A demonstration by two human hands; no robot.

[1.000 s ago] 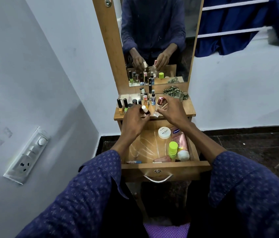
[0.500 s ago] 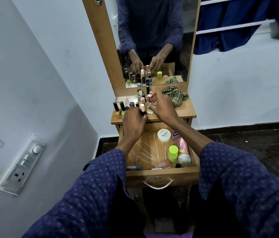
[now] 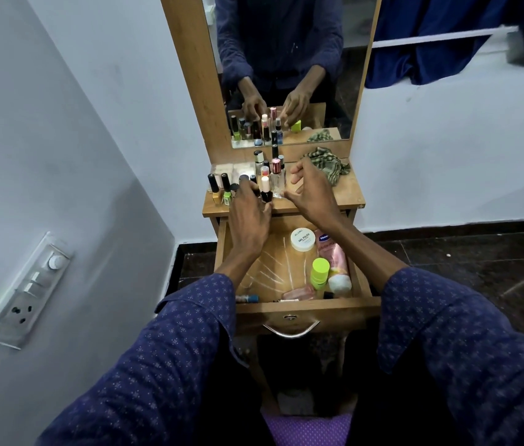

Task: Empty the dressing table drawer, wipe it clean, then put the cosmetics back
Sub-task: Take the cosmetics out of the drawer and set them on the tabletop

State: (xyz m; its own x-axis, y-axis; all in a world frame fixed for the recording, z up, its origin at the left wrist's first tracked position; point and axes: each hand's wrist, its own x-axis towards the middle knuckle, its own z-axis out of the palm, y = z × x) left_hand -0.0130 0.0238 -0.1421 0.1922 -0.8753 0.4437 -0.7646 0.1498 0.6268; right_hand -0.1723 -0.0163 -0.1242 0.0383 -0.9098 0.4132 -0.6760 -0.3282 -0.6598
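Desk [image 3: 347, 191]: wood-grain laminate, matt, smooth. Drawer [image 3: 305, 312]: same wood finish, floor streaked with white powdery marks; handle [image 3: 291, 332] polished metal, glossy. Mirror [image 3: 286, 59]: glass, wood frame. Cloth [image 3: 326, 162]: checked woven fabric, crumpled, matt. Nail polish bottles [image 3: 222, 191]: glossy glass, black plastic caps. Jar [image 3: 302, 239]: white plastic, matt lid. Lotion tube [image 3: 334, 255]: pink plastic, slight sheen. Sleeves [image 3: 157, 365]: printed cotton-like cloth, matt

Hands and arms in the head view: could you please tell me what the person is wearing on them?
Both arms are in long dark blue sleeves printed with a small pale repeating motif, the left sleeve and right sleeve alike. The cuffs hang open and stop short of the wrists. The left hand and right hand are bare: no gloves, rings or watch are visible.
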